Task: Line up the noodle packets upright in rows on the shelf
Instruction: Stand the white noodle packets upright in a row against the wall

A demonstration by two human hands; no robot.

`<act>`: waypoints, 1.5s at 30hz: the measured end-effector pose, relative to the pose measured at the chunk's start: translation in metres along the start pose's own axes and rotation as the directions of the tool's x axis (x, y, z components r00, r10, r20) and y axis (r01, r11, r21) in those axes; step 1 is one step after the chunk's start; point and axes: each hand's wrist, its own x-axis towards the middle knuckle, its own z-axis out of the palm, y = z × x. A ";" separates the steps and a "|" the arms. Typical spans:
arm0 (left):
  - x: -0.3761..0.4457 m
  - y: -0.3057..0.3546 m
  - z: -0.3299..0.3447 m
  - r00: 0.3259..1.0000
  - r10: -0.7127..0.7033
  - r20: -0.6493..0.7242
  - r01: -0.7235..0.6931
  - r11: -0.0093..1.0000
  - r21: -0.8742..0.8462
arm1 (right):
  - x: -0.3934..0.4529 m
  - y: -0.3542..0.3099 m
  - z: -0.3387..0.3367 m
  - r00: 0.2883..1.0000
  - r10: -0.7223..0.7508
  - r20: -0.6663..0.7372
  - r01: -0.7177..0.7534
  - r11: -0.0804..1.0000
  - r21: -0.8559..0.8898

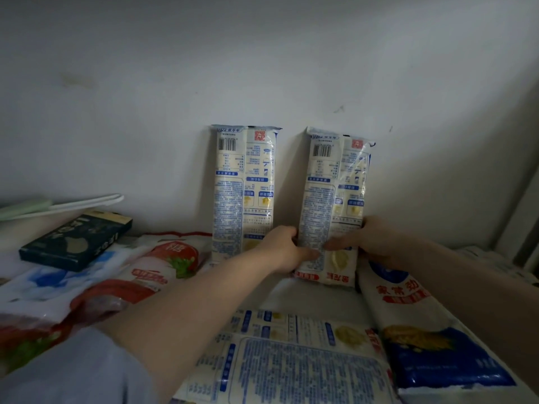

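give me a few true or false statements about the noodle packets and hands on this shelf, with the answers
1. Two noodle packets stand upright against the wall. True: the left packet and the right packet both lean on it.
2. Both hands hold the left packet. False: the left hand and right hand grip the right packet.
3. The two standing packets touch each other. False: a gap of bare wall shows between them.
4. A dark box lies flat at the left. True.
5. Every noodle packet is already standing. False: a flat packet lies in the foreground.
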 end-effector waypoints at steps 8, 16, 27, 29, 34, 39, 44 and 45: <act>-0.006 -0.012 -0.009 0.987 -0.007 -0.163 0.012 0.999 0.029 | 0.011 -0.016 0.020 0.999 -0.039 -0.026 0.038 0.998 -0.058; -0.010 -0.015 -0.009 0.963 0.042 -0.267 -0.003 0.989 0.145 | 0.011 -0.022 0.027 0.999 -0.037 -0.018 0.035 0.994 -0.108; -0.014 -0.022 -0.015 0.955 0.058 -0.290 0.004 0.978 0.210 | 0.013 -0.021 0.028 0.999 -0.040 0.008 0.041 0.988 -0.147; -0.016 -0.024 -0.015 0.956 0.053 -0.289 0.006 0.980 0.200 | 0.013 -0.019 0.028 1.000 -0.017 0.026 0.020 0.992 -0.125; -0.018 -0.029 -0.020 0.972 0.050 -0.230 0.009 0.968 0.249 | 0.008 -0.006 0.029 0.995 0.060 0.076 -0.034 0.952 -0.303; -0.019 -0.034 -0.019 0.970 0.084 -0.227 -0.022 0.964 0.264 | 0.009 -0.002 0.029 0.998 0.045 0.052 -0.027 0.955 -0.295; -0.020 -0.034 -0.020 0.942 0.137 -0.305 -0.042 0.954 0.298 | 0.010 0.002 0.032 0.999 0.029 0.037 -0.020 0.974 -0.226; -0.020 -0.035 -0.019 0.939 0.143 -0.313 -0.046 0.954 0.296 | 0.010 0.002 0.033 0.999 0.028 0.038 -0.019 0.976 -0.219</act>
